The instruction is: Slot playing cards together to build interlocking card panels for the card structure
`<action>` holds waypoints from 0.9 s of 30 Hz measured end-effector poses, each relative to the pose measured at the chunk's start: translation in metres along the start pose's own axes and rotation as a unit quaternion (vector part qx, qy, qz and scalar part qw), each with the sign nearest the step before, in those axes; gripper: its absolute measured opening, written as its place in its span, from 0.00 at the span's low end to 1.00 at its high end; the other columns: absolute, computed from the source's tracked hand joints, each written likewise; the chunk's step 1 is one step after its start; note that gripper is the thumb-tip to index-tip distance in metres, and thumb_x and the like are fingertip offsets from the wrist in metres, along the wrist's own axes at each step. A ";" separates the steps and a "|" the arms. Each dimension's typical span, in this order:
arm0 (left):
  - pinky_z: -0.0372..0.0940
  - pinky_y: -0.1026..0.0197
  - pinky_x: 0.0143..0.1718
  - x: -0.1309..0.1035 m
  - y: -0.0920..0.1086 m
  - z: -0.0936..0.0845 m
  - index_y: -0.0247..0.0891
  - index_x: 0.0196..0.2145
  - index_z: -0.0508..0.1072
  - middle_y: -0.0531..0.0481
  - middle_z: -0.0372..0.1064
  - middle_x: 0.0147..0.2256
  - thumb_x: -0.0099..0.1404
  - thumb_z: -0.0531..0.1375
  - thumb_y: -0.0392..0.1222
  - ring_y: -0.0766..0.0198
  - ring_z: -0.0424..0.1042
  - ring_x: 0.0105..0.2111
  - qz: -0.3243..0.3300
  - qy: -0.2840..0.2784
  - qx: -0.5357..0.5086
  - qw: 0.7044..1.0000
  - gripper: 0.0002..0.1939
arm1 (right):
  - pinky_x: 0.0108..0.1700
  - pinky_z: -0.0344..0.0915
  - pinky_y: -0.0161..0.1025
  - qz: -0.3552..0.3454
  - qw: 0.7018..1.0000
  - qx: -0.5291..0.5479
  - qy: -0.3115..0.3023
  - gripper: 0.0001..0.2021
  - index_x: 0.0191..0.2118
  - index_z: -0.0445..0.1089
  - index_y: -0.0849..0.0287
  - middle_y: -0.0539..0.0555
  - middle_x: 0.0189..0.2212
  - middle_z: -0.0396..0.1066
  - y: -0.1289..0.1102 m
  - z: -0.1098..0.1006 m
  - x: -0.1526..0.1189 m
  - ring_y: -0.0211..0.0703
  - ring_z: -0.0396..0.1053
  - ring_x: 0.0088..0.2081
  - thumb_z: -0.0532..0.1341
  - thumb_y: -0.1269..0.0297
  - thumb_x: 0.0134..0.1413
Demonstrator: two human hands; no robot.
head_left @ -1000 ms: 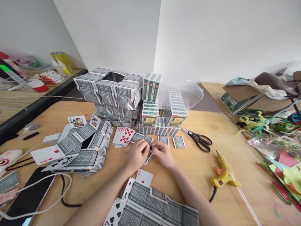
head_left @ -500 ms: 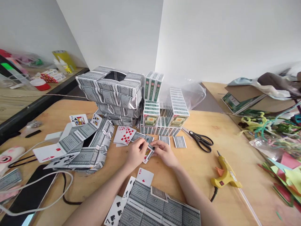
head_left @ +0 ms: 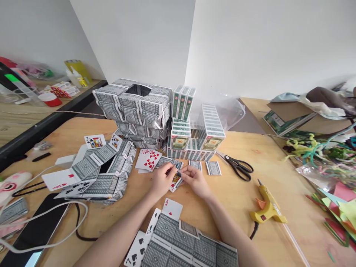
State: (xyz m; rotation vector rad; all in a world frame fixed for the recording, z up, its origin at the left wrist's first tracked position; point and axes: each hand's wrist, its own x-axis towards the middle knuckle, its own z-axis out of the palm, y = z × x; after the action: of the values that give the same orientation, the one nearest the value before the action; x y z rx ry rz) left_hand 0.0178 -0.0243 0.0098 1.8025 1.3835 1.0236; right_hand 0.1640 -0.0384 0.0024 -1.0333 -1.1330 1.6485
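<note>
Both my hands meet near the middle of the table around a playing card point(head_left: 174, 184), whose picture face shows below the fingers. My left hand point(head_left: 164, 180) is closed, its fingertips pinching the card's upper left side. From the other side my right hand point(head_left: 195, 180) pinches it with thumb and forefinger. Behind the hands lie loose face-down cards point(head_left: 213, 168) and a fan of red-suit cards point(head_left: 148, 160). Close to my body is a panel of joined cards point(head_left: 191, 246), with an ace point(head_left: 172, 208) and spade cards point(head_left: 136, 246) sticking out at its edge.
A card-covered box point(head_left: 133, 107) and stacked card packs point(head_left: 180, 141) stand at the back. Left is a half-built card structure point(head_left: 108, 178) near a phone point(head_left: 36, 226) and cables. Scissors point(head_left: 239, 167) and a yellow glue gun point(head_left: 267, 207) lie right, before paper scraps point(head_left: 340, 207).
My fingertips have drawn closer together on the card, the right thumb and forefinger now pinching near the left fingers. The whole view has shifted slightly; the other things lie as before.
</note>
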 end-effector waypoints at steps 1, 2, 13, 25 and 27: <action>0.56 0.68 0.27 0.000 0.001 0.000 0.37 0.22 0.63 0.54 0.62 0.23 0.59 0.50 0.43 0.69 0.61 0.25 -0.002 -0.002 -0.011 1.000 0.12 | 0.29 0.65 0.36 -0.007 1.000 -0.009 0.006 0.12 0.30 0.63 0.60 0.49 0.22 0.67 0.000 0.000 0.000 0.37 0.66 0.25 0.61 0.57 0.45; 0.56 0.67 0.27 -0.001 0.001 -0.001 0.36 0.23 0.64 0.53 0.63 0.24 0.59 0.50 0.44 0.68 0.62 0.25 -0.005 -0.005 -0.024 1.000 0.11 | 0.27 0.64 0.35 -0.016 1.000 -0.021 0.016 0.12 0.29 0.63 0.60 0.48 0.21 0.66 0.001 -0.001 0.001 0.36 0.64 0.23 0.61 0.56 0.44; 0.64 0.63 0.33 0.002 -0.004 0.005 0.38 0.45 0.59 0.47 0.67 0.38 0.53 0.59 0.40 0.63 0.68 0.35 -0.071 -0.006 -0.241 0.968 0.22 | 0.25 0.64 0.36 -0.067 0.996 0.020 0.062 0.14 0.30 0.57 0.56 0.49 0.26 0.63 -0.001 -0.004 0.003 0.36 0.65 0.23 0.60 0.53 0.46; 0.62 0.66 0.25 0.002 -0.009 0.001 0.36 0.39 0.71 0.50 0.71 0.29 0.55 0.56 0.39 0.65 0.68 0.27 -0.052 -0.053 -0.136 0.988 0.13 | 0.16 0.57 0.32 -0.054 0.991 -0.093 0.085 0.15 0.43 0.65 0.56 0.48 0.23 0.65 -0.004 -0.004 0.000 0.31 0.57 0.15 0.57 0.57 0.48; 0.64 0.65 0.29 0.001 -0.007 0.001 0.37 0.41 0.71 0.49 0.72 0.32 0.56 0.55 0.39 0.64 0.69 0.29 -0.041 -0.064 -0.122 0.990 0.14 | 0.14 0.54 0.30 -0.058 0.988 -0.109 0.090 0.14 0.40 0.66 0.57 0.46 0.18 0.62 -0.003 -0.004 0.000 0.30 0.55 0.13 0.56 0.56 0.50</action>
State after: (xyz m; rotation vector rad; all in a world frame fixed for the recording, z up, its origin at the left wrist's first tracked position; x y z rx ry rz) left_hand 0.0151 -0.0218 0.0036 1.5905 1.1902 0.9710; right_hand 0.1683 -0.0370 0.0040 -1.2053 -1.2462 1.3323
